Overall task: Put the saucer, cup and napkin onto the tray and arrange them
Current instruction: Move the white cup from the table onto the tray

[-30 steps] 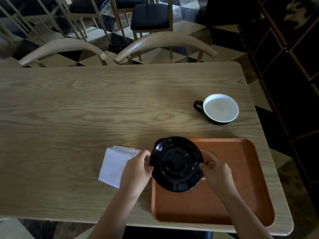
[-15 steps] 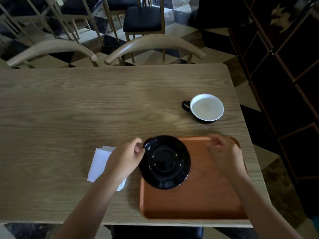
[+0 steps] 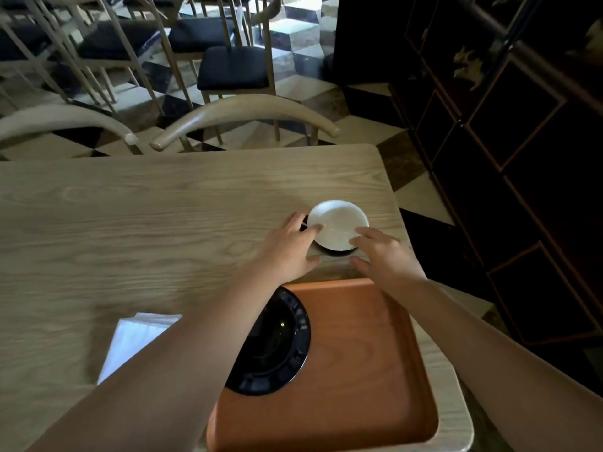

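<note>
The black cup [image 3: 339, 220] with a white inside stands on the table just beyond the tray. My left hand [image 3: 290, 247] reaches to its left side, fingertips touching the rim where the dark handle is mostly hidden. On the near right side my right hand [image 3: 385, 256] has spread fingers at the rim. Neither hand has closed around the cup. The black saucer [image 3: 282, 340] lies on the left part of the orange-brown tray [image 3: 362, 370], partly under my left forearm. A folded white napkin [image 3: 133, 340] rests on the table left of the tray.
The wooden table [image 3: 130, 223] ends close to the right of the cup and tray. Two curved chair backs [image 3: 244, 115] stand at the far edge. A dark cabinet [image 3: 522, 158] runs along the right side.
Both hands let go of the saucer, which stays on the tray's left part, and moved forward to the cup. The camera has leaned closer to the table.
</note>
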A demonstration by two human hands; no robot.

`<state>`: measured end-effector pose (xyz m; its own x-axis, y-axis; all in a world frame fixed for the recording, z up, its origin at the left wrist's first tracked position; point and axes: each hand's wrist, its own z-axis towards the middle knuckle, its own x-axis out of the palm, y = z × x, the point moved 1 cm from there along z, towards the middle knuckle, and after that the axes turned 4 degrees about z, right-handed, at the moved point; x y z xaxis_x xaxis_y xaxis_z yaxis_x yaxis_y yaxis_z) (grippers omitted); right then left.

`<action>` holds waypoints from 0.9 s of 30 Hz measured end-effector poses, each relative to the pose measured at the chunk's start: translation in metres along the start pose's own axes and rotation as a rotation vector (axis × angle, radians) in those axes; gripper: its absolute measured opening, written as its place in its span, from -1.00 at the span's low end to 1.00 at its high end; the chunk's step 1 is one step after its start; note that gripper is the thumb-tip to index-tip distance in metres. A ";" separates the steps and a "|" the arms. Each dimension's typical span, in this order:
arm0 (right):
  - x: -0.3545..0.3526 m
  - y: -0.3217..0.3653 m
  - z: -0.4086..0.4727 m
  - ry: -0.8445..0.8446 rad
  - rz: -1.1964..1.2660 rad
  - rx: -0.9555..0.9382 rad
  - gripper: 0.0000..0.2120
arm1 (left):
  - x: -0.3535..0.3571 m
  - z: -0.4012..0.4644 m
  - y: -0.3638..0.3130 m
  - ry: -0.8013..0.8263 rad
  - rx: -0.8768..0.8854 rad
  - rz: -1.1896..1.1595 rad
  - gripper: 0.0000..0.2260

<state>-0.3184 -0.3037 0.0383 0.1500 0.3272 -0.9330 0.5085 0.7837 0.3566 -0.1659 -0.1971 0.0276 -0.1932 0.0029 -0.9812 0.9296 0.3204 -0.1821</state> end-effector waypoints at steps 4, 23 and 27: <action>0.005 -0.008 0.007 -0.076 -0.024 -0.088 -0.74 | 0.006 0.009 0.007 -0.036 0.016 -0.074 -0.71; -0.010 -0.055 -0.107 -0.270 -0.102 -0.525 -0.81 | 0.027 -0.089 -0.072 -0.270 0.035 -0.257 -0.66; -0.001 -0.061 -0.114 -0.290 -0.094 -0.532 -0.83 | 0.037 -0.098 -0.081 -0.276 0.009 -0.256 -0.66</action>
<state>-0.4461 -0.2916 0.0233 0.3874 0.1451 -0.9104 0.0487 0.9829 0.1774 -0.2791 -0.1299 0.0119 -0.3290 -0.3319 -0.8841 0.8651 0.2694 -0.4231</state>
